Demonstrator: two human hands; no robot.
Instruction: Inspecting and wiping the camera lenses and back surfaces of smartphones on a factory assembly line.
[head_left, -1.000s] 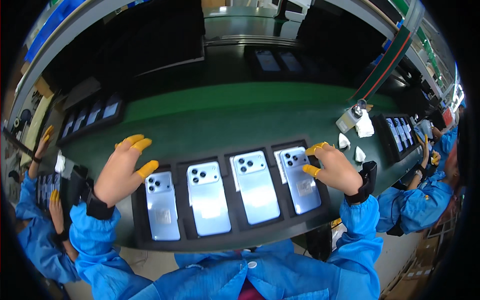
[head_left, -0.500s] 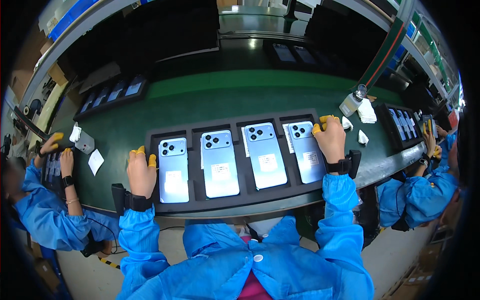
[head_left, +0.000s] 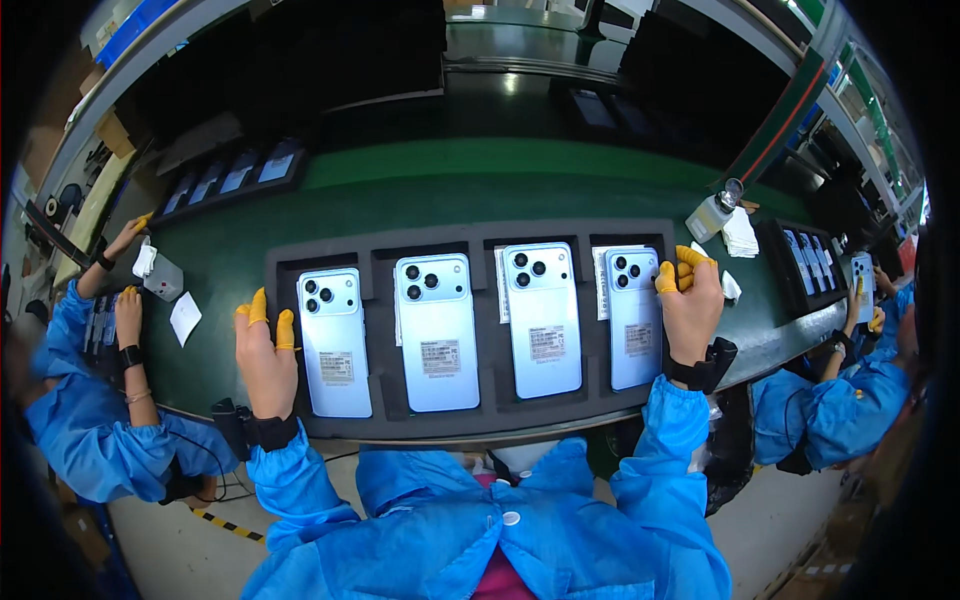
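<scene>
A dark foam tray (head_left: 492, 360) lies across the middle in front of me, with several light blue phones in a row of slots. The leftmost phone (head_left: 335, 390) and the rightmost phone (head_left: 634, 305) are, like those between, camera side up, each with a printed label. White slips (head_left: 602, 285) show beside some phones. My left hand (head_left: 266, 370) grips the tray's left edge, thumb on the inner side. At the opposite edge my right hand (head_left: 692, 318) holds the tray with curled fingers. Both hands wear yellow finger cots; the fingers' undersides are hidden.
A bottle (head_left: 710, 216) and white wipes (head_left: 740, 235) stand beyond my right hand. Left are a white container (head_left: 163, 278) and a paper sheet (head_left: 185, 319). More phone trays (head_left: 238, 178) lie farther back and at right (head_left: 803, 265). Co-workers (head_left: 110, 420) handle phones on both sides.
The tray looks larger and nearer, its sides spread outward, with both my hands moving along with it. A co-worker's hand at left has reached toward the back tray.
</scene>
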